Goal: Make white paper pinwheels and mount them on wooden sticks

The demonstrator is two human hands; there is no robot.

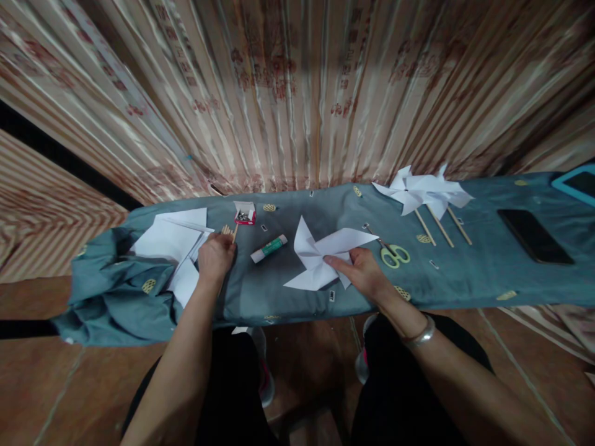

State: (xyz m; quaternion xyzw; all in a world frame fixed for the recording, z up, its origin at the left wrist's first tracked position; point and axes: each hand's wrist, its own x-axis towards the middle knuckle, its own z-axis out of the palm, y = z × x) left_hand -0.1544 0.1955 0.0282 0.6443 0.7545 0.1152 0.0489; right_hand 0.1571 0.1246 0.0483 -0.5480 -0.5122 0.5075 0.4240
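In my right hand [365, 272] is a white paper pinwheel [320, 254], its folded blades spread and the thumb pressing near the centre. My left hand [216, 255] is closed at the left, its fingers around a thin wooden stick [235, 233]. The tips of several more sticks [227, 230] show just beyond the knuckles; their lower parts are hidden by the hand. Between the hands lies a green and white glue stick [269, 248]. Behind it stands an open red box [245, 214] with small metal pins inside.
White paper sheets [171, 238] lie left of my left hand. Green-handled scissors [395, 255] rest right of the pinwheel. Farther right are finished pinwheels [425, 191] on sticks, a black phone [534, 236] and a blue-edged device [576, 183]. A curtain [297, 111] hangs behind the cloth-covered surface [469, 272].
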